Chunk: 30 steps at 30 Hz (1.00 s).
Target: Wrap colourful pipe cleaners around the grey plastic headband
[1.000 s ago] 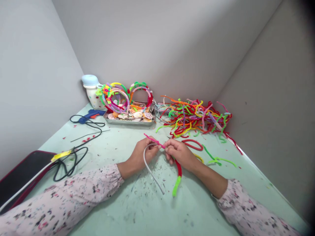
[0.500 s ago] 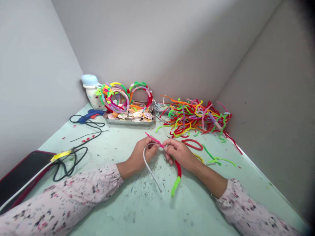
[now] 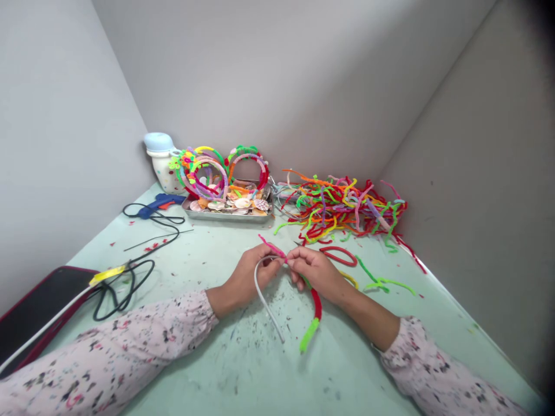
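My left hand and my right hand meet at the middle of the pale green table. Both pinch a thin white headband at its top. Its bare white leg curves down toward me. The other leg is wrapped in red and green pipe cleaner. A pink pipe cleaner sticks up and left from between my fingertips, where it winds onto the band.
A heap of coloured pipe cleaners lies at the back right. A metal tray with shells and finished headbands stands at the back. A blue glue gun, black cables, a white jar and a dark case sit left.
The headband has swung slightly: its green-tipped leg moved a little toward me and left. My hands stayed almost in place, the pink end shifting slightly.
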Tool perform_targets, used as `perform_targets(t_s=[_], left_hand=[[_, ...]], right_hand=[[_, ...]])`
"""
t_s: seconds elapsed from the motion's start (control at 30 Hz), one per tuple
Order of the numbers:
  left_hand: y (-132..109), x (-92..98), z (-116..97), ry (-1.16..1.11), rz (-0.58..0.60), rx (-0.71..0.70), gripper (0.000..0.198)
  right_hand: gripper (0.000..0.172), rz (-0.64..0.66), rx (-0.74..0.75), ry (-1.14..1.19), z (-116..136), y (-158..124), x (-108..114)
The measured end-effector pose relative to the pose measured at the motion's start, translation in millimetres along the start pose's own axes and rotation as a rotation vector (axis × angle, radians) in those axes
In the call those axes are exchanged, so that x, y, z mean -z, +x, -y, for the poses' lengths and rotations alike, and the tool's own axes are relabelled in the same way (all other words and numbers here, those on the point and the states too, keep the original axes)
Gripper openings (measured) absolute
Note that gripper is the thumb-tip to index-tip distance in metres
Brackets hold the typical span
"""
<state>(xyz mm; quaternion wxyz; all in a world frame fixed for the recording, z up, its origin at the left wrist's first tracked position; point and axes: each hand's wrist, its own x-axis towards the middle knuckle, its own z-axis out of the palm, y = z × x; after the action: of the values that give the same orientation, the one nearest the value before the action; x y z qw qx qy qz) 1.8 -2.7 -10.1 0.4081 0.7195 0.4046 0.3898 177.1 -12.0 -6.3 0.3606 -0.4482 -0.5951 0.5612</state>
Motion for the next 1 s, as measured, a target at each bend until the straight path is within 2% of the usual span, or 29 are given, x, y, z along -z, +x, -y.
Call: perform_targets(t_s=[0.27,0.47,0.8,1.0], left_hand=[[0.3,0.6,2.0,0.047,-0.043,0.015,0.014],[1.1,1.6,-0.1,0.049,0.014,0.015,0.014],[-0.1,3.5,-1.1,0.066,0.006,0.012,0.016],[-0.2,3.9,-4.0,0.094,-0.004,-0.038,0.018]], right_hand=[[0.010,-0.013,-0.002,-0.005,0.2,0.7,0.1],[0.010,-0.008,-0.006,-0.020,0.1,0.4,0.4],[0.006,-0.001,-0.012,-0.040,1.7,-0.7,0.7],[0.007,0.011,-0.046,-0.034,5.5,-1.1,0.8]])
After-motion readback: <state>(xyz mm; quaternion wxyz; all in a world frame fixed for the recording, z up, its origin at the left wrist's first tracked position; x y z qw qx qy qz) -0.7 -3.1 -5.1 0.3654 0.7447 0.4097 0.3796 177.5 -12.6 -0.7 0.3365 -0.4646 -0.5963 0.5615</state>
